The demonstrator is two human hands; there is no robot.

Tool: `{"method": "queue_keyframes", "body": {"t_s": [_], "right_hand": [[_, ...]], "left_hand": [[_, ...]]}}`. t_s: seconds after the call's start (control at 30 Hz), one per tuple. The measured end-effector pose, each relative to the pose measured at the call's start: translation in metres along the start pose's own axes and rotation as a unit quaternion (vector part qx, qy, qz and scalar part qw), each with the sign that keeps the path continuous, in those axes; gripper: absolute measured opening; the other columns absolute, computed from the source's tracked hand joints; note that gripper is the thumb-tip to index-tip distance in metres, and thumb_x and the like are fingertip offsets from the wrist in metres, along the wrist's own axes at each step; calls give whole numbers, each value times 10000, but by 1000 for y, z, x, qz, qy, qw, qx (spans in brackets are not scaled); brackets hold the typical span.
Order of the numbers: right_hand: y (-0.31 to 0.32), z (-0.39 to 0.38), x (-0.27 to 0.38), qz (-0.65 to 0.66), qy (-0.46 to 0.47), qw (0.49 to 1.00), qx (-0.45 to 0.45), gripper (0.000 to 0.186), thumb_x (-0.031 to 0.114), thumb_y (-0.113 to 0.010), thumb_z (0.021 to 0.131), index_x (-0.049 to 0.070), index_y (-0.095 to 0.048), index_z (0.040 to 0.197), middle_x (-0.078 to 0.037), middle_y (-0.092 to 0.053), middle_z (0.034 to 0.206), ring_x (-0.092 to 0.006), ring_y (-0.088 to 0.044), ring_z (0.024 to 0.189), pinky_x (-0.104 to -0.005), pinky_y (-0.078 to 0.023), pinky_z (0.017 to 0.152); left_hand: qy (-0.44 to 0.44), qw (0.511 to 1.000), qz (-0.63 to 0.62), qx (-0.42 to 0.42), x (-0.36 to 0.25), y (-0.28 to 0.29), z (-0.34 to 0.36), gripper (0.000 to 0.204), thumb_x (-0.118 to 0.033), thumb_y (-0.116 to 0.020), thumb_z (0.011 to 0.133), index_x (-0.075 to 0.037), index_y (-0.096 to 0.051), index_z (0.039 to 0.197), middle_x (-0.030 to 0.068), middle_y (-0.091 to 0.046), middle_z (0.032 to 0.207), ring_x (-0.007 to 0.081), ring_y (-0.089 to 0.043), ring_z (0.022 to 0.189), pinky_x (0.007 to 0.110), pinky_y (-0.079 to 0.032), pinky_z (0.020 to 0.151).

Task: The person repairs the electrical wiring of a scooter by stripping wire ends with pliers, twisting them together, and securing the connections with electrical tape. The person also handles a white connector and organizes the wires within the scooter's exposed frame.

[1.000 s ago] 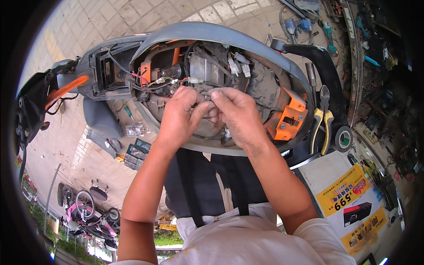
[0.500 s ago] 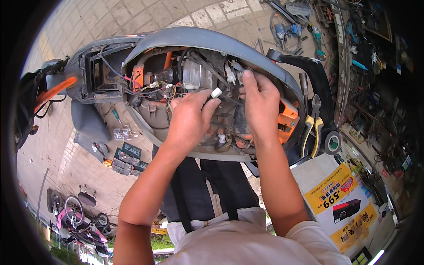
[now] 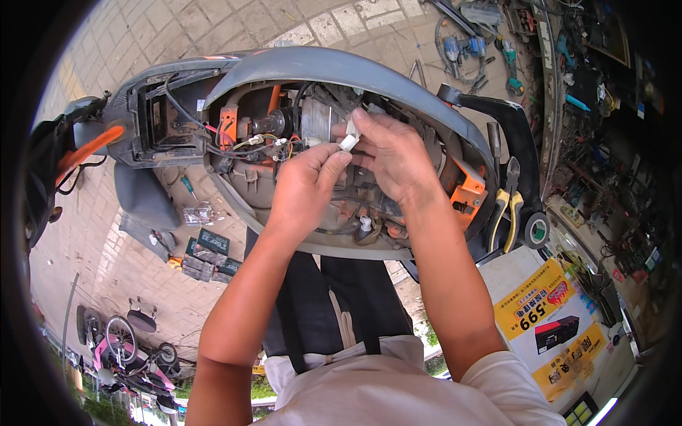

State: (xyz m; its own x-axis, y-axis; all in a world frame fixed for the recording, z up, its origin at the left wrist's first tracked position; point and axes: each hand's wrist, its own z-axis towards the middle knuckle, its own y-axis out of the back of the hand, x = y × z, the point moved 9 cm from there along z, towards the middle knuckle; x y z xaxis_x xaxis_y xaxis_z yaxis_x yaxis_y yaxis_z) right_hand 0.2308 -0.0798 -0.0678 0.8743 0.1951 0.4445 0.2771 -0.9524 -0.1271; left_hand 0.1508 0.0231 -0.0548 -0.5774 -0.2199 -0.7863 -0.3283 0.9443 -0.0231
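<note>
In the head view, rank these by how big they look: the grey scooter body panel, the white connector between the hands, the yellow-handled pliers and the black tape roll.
1. Grey scooter body panel, by far the largest.
2. Yellow-handled pliers.
3. Black tape roll.
4. White connector, smallest, pinched between the left hand and right hand.

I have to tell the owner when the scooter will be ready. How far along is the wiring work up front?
Done: the scooter's front housing is open, its wiring and lamp unit exposed. In hand: the left hand and right hand together hold a small white connector above the cavity. Left: the connector is not yet plugged in, loose wires hang free, and parts lie on the pavement, with pliers resting on the rim.
</note>
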Motion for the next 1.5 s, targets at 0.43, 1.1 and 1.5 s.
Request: {"method": "queue_keyframes", "body": {"t_s": [0.43,1.1,1.5], "right_hand": [[2,-2,-16,97,54,994,-22,343,324,-620,940,-13,-620,1003,-91,-668,928,-162,-622,815,-312,-486,750],[-2,-2,-18,112,82,990,-38,356,289,-618,947,-62,-597,1007,-134,-660,944,-149,-606,785,-265,-507,700],[4,-3,-19,93,124,987,-33,309,248,-600,958,-59,-593,987,-120,-661,935,-132,-605,807,-260,-499,737]], "left_hand": [[-98,985,70,-126,0,-7,-1,166,-134,-628,903,19,-672,950,106,-619,720,236,-570,666,348,-452,617],[-117,982,75,-130,-4,-11,2,159,-128,-611,922,22,-649,958,101,-649,748,189,-599,689,311,-458,656],[-225,904,317,-176,-23,-24,-4,123,-162,-640,846,-40,-631,847,101,-598,664,277,-571,669,402,-378,664]]}}
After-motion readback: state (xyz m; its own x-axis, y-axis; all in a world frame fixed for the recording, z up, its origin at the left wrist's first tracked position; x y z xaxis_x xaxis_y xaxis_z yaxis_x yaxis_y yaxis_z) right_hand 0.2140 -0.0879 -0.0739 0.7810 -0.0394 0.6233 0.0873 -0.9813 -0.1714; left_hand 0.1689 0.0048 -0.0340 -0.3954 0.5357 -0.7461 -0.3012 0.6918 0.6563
